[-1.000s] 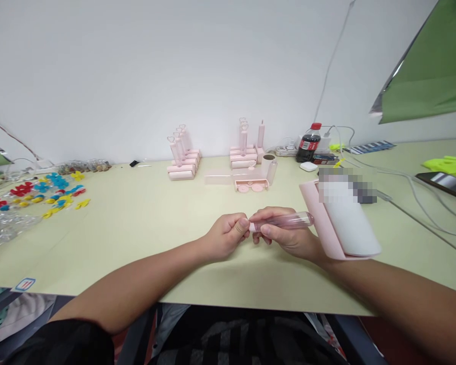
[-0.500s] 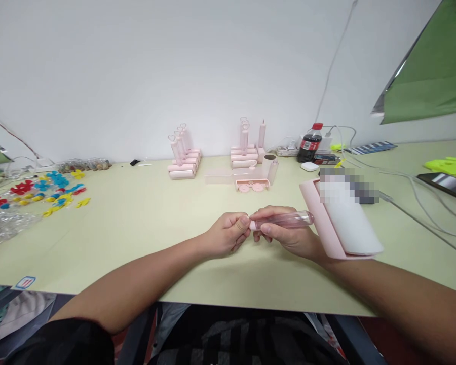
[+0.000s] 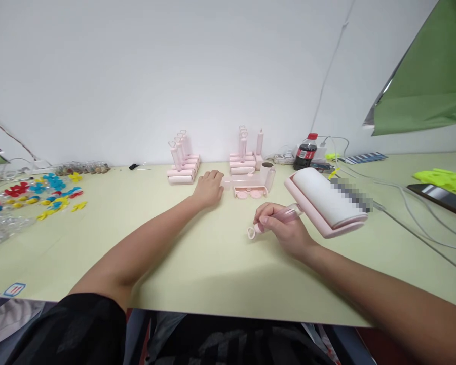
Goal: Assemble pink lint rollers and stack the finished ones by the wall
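Observation:
My right hand point(image 3: 289, 230) is closed around the clear pink handle of a lint roller point(image 3: 329, 195). Its white roll in a pink holder tilts up to the right, and a pink heart-shaped ring point(image 3: 251, 232) shows at the handle's near end. Farther forward, my left hand point(image 3: 207, 191) is over the table with its fingers stretched out. Those fingertips are at the left end of a translucent pink cover point(image 3: 243, 180); whether they touch it I cannot tell. Just right of them lies a pink piece with two round openings point(image 3: 250, 192).
Lint rollers with upright handles stand in two groups, left point(image 3: 182, 172) and right point(image 3: 242, 165), by the wall. A cardboard-cored roll point(image 3: 268, 175) stands nearby. A cola bottle point(image 3: 306, 152), cables and a phone point(image 3: 441, 197) are at right; colourful small pieces point(image 3: 41, 192) lie left.
My left hand has left the handle's end and reached forward to the translucent cover. The heart-shaped ring is now visible on the handle. The lint roller in my right hand has turned and shifted left.

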A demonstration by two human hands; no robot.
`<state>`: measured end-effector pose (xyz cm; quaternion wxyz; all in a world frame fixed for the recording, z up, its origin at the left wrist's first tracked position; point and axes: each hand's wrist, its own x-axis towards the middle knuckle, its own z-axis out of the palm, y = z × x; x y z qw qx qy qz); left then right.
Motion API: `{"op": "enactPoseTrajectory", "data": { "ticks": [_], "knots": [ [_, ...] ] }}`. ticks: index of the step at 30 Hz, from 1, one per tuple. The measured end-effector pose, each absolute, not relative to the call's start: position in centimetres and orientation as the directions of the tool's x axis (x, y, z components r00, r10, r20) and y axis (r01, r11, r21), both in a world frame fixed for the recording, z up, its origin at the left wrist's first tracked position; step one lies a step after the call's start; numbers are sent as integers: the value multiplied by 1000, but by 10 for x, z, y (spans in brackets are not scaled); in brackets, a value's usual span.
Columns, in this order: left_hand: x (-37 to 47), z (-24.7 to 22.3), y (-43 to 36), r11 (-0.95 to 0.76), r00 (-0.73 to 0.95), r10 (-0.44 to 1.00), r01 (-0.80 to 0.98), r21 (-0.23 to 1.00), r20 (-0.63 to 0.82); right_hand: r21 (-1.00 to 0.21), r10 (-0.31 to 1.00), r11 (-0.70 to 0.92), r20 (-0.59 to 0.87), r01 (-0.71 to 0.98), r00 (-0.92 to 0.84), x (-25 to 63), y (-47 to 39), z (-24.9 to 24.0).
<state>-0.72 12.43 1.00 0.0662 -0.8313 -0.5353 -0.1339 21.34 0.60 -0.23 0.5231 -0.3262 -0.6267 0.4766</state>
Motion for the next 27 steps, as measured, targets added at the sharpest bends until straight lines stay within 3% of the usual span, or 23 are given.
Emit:
{"op": "enactPoseTrajectory", "data": {
  "ticks": [5,12,14,15,17,19,23,27],
  "knots": [
    [-20,5,147,-391,385,909,920,7,161,-955,901,282,296,-89,-318,211,1,1],
    [-29,23,104,-251,248,967,966,67,50,-978,934,204,180,46,-309,210,-2,5],
    [-35,28,86,-219,215,976,947,233,43,-979,934,179,140,92,-330,212,-2,5],
    [-38,30,77,-191,190,981,893,408,43,-978,928,173,123,116,-351,213,-2,5],
    [-44,34,62,-131,170,985,686,716,17,-976,910,152,77,156,-407,214,-2,4],
    [-46,38,51,-71,178,984,466,882,-15,-976,892,113,17,186,-452,214,-2,2],
    [-45,42,42,-111,238,970,244,963,52,-961,864,119,-24,250,-503,213,0,-3],
    [-42,40,42,-226,301,941,217,950,155,-934,876,150,-26,324,-481,213,1,-4]
  ]
}}
